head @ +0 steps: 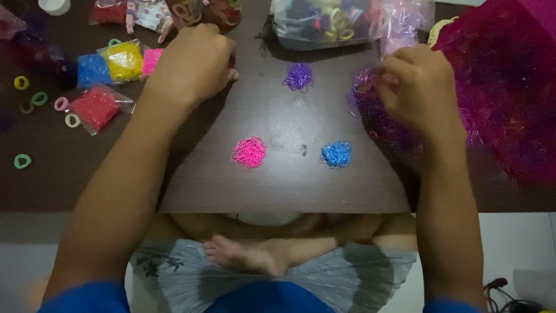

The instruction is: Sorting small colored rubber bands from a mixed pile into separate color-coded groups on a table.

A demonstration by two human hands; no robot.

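Observation:
My left hand (194, 61) rests as a loose fist on the dark wooden table (289, 185), beside small bags of tiny elastic bands; what it holds, if anything, is hidden. My right hand (420, 87) has its fingers curled into a loose purple heap of tiny bands (376, 116). Three small piles lie between my arms: purple (299, 76) at the back, pink (249, 152) front left, blue (336, 153) front right.
Bags of blue (92, 69), yellow (123, 61) and red (95, 108) bands lie at the left with loose ring-shaped hair ties (23, 160). A big magenta bag (509, 87) fills the right. Clear bags of hair ties (324, 20) stand at the back.

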